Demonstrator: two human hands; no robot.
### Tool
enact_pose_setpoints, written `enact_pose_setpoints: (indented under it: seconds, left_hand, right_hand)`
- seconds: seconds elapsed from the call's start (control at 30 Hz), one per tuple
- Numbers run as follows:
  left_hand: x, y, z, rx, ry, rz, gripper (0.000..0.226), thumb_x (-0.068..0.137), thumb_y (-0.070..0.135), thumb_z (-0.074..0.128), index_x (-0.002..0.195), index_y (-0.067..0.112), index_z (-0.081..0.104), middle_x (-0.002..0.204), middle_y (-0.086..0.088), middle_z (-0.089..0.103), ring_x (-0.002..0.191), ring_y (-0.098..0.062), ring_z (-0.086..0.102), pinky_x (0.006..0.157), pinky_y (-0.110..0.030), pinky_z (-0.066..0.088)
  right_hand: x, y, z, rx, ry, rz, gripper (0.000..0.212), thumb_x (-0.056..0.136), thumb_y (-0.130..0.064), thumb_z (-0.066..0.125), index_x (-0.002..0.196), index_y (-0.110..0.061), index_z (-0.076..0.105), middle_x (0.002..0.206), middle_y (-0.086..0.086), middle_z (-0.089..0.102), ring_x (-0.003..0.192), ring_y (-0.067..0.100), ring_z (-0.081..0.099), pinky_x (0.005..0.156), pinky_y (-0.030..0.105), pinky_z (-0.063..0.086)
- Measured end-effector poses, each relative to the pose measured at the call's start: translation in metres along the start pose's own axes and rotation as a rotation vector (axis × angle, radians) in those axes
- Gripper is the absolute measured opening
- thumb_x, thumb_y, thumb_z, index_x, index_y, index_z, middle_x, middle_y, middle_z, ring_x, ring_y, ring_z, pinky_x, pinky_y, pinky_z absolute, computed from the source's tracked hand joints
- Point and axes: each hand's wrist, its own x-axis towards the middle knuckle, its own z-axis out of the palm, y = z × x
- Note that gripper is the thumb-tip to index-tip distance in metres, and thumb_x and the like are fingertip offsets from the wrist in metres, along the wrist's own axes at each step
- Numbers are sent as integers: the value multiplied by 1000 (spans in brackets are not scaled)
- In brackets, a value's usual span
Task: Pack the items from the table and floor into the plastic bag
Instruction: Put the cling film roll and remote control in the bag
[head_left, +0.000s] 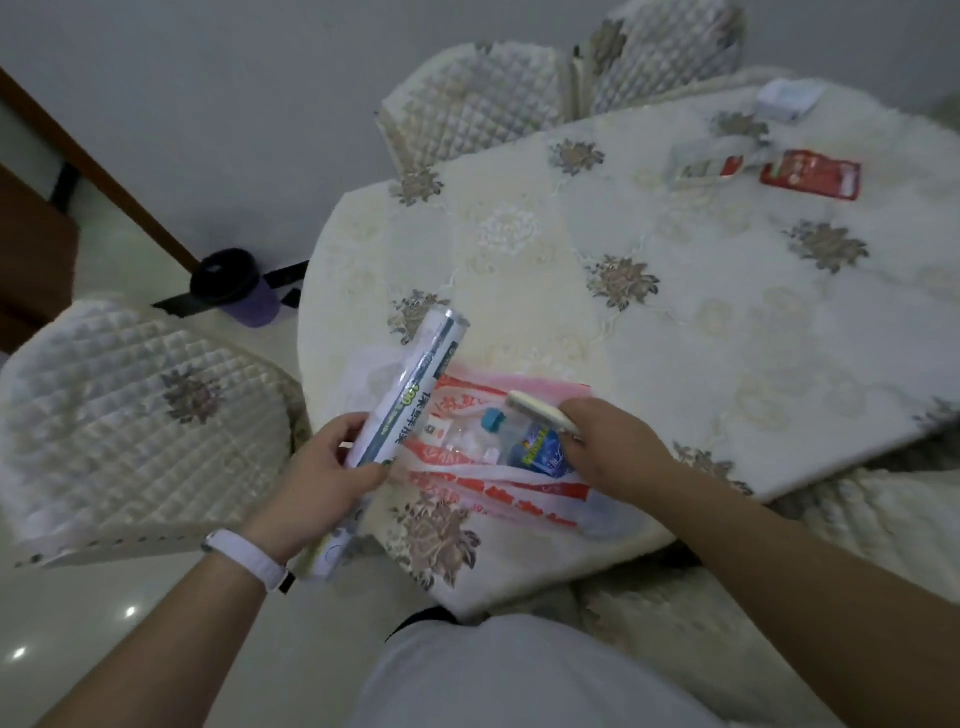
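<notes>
At the bottom of the frame, both forearms extend up toward the worktop (597, 291), which is covered by a cream cloth with floral motifs. The left wrist carries a white wristband (248, 556). The left hand (317, 475), lower left of centre, is closed around the lower part of a long roll of cling film (405, 405); the roll slants up and to the right, its upper end above the left edge of the plastic bag (498, 462). The right hand (613, 449), just right of centre, is closed on a small flat white object (537, 410), which it holds over the bag; its identity cannot be determined. The bag, white with red printing, lies flat on the near edge of the worktop between the two hands. A water bottle (524, 441) with a blue cap and blue label is visible through it.

Toward the upper right, well apart from the bag, a red packet (810, 174) lies just beside a clear blister pack (711, 163). A small white box (787, 101) sits near the far edge. Quilted chairs (140, 415) surround the worktop. A purple bin (236, 288) stands on the floor at the left.
</notes>
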Motion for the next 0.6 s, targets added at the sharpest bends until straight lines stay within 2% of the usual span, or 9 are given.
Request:
enact_pose_setpoints:
  seconds: [0.07,0.13,0.2,0.27,0.4,0.5,0.6]
  left_hand:
    - [20,-1,-11,64,-57,36,48,81,3,72,114,36,59,102,10,70,87,-13,67,63,-20,51]
    - [42,-1,-22,110,-125,71,50,81,5,72,111,42,58,101,13,69,84,-11,67,64,-22,53]
    - [65,-2,-31,186,-192,132,52,80,7,72,107,48,54,100,19,66,81,-3,65,64,-17,51]
    - [87,-4,-37,258,-278,193,52,80,8,72,111,46,53,106,17,64,84,3,61,64,-12,47]
    - [121,-8,-40,436,-433,294,55,79,22,72,130,36,53,116,8,60,93,-8,60,75,-28,51]
    - [135,0,-32,557,-529,429,58,80,27,70,135,31,50,114,7,58,93,-11,57,77,-28,49]
    - [148,15,-21,704,-617,540,60,83,32,69,138,30,47,117,6,55,96,-14,54,80,-29,48]
  right_hand:
    - [9,-12,2,-4,-31,26,14,94,-23,50,105,-22,58,98,0,60,82,21,57,69,33,48]
    - [18,-23,3,-24,-47,47,12,95,-23,50,103,-23,58,95,-4,59,79,16,55,69,33,50]
    - [28,-29,2,-75,-34,71,11,95,-24,48,101,-22,57,96,-2,59,79,17,54,69,35,50]
    - [35,-31,-2,-135,-33,158,11,94,-23,48,101,-22,56,95,0,61,78,21,57,66,34,50]
    - [38,-19,-10,-198,-170,348,22,92,-20,50,112,-22,57,97,4,65,83,24,61,67,31,49]
    - [35,-9,-16,-148,-258,403,26,89,-17,51,113,-23,57,100,5,66,86,23,59,69,31,47]
    - [32,-3,-20,-93,-274,430,27,85,-14,53,110,-22,61,98,4,62,90,23,59,72,32,47]
